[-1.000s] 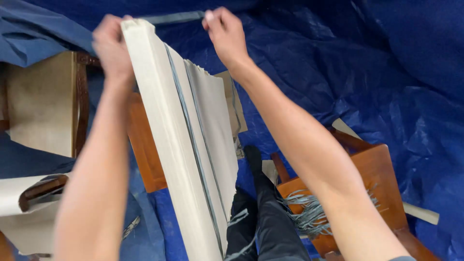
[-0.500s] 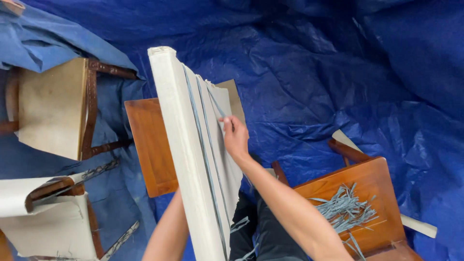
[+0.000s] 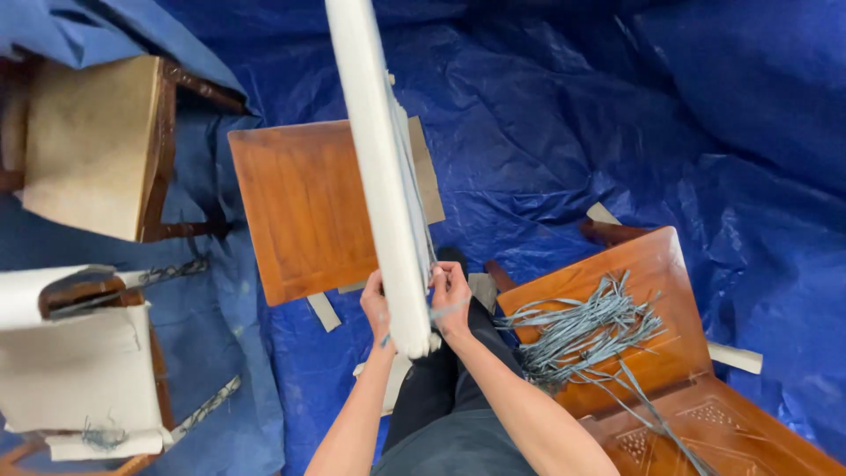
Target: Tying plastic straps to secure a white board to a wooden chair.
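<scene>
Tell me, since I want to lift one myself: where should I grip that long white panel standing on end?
Probably at its lower end, from both sides. The white panel is long, narrow and upright; the left hand and right hand flank it there, fingers on its edges, which likely steadies the tall length above.

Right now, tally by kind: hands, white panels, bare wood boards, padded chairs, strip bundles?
Hands: 2, left and right
White panel: 1
Wood boards: 2
Padded chairs: 2
Strip bundle: 1
Total: 8
</scene>
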